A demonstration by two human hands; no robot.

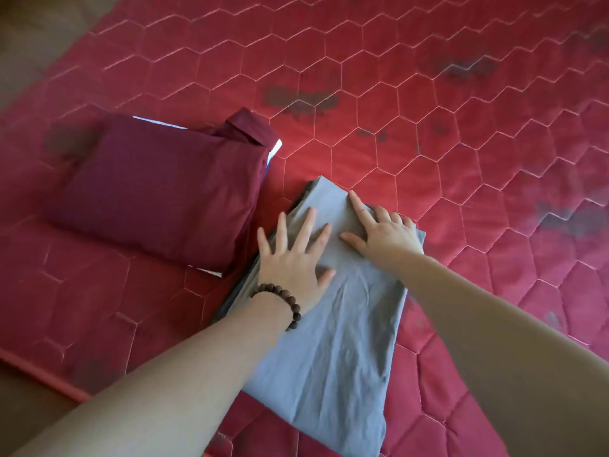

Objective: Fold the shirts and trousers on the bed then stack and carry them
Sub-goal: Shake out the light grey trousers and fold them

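A folded grey garment (329,351) lies lengthwise on the red quilted bed (428,127), its near end by the bed's front edge. My left hand (293,255), with a bead bracelet on the wrist, presses flat on its upper left part with fingers spread. My right hand (382,232) rests on the garment's far right corner, index finger straight, the other fingers bent over the edge. To the left sits a stack of folded clothes topped by a maroon shirt (158,189), with white and blue layers showing beneath it.
The bed's front edge (49,377) runs diagonally at lower left, with brown floor (23,417) beyond it. Dark faded patches (300,100) mark the cover. Bare quilted surface stretches to the right and far side.
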